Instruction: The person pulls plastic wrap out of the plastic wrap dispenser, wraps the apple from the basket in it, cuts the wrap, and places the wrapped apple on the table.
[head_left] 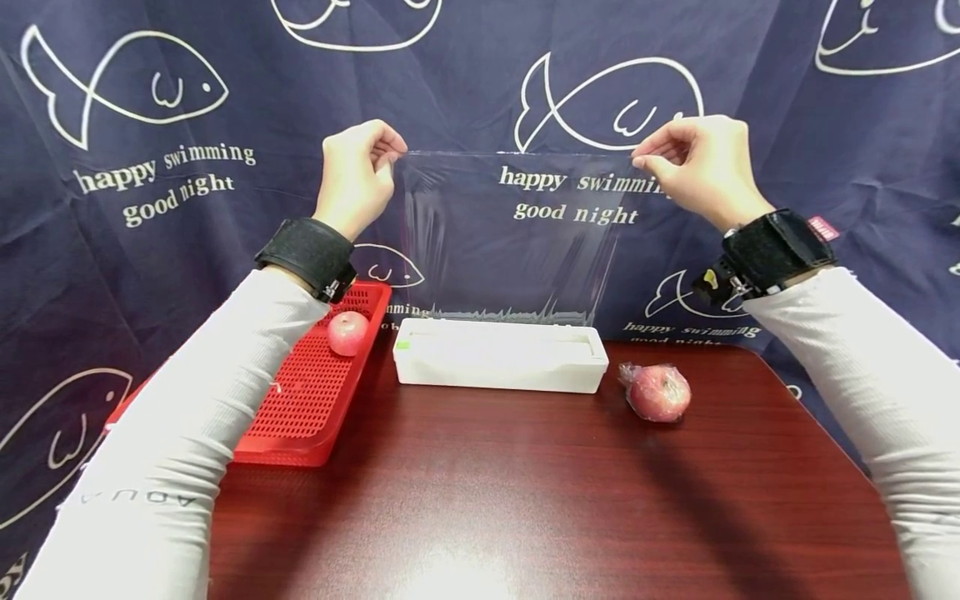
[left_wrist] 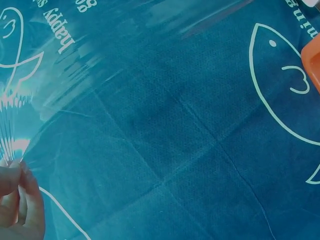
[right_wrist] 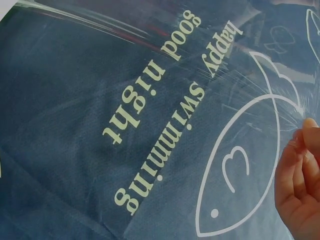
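Observation:
A clear sheet of plastic wrap (head_left: 517, 242) is stretched upright between my two hands, its lower end at the white dispenser box (head_left: 498, 358) on the table. My left hand (head_left: 362, 171) pinches the upper left corner between thumb and fingers. At the upper right corner, my right hand (head_left: 701, 162) pinches the wrap the same way. In the left wrist view the film gathers in creases at the left fingertips (left_wrist: 20, 167). Creases also fan out from the right fingertips (right_wrist: 309, 127) in the right wrist view.
An apple (head_left: 660, 393) covered in plastic wrap sits right of the box. On the left, a red perforated basket (head_left: 300, 450) holds a bare apple (head_left: 348, 333), partly behind my left sleeve. A dark blue cloth (head_left: 465, 92) with fish drawings hangs behind the brown table (head_left: 480, 483).

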